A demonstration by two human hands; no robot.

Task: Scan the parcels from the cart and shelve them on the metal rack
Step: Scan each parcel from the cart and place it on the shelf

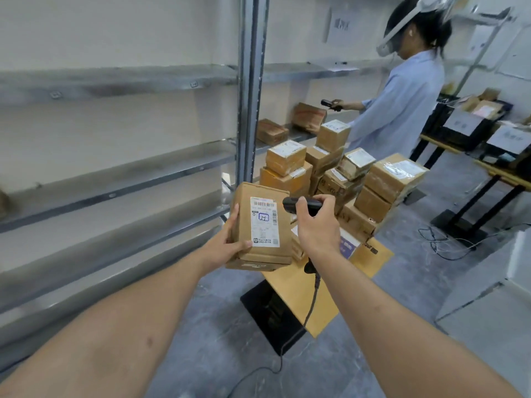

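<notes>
My left hand (228,239) grips a brown cardboard parcel (244,225) by its left edge, thumb on the front. Its white shipping label with a barcode faces me. My right hand (314,225) holds a black corded barcode scanner (298,203), whose head points at the top of the label from the right. Behind the parcel, several more cardboard parcels (339,173) are stacked on a low wooden cart (296,288). The metal rack (115,179) runs along the left wall, its near shelves bare.
Another person (402,104) in a light blue shirt stands at the rack's far section with a scanner, beside two parcels (290,124) on a shelf. Tables with black bins (465,124) line the right side. Cables (448,242) lie on the grey floor.
</notes>
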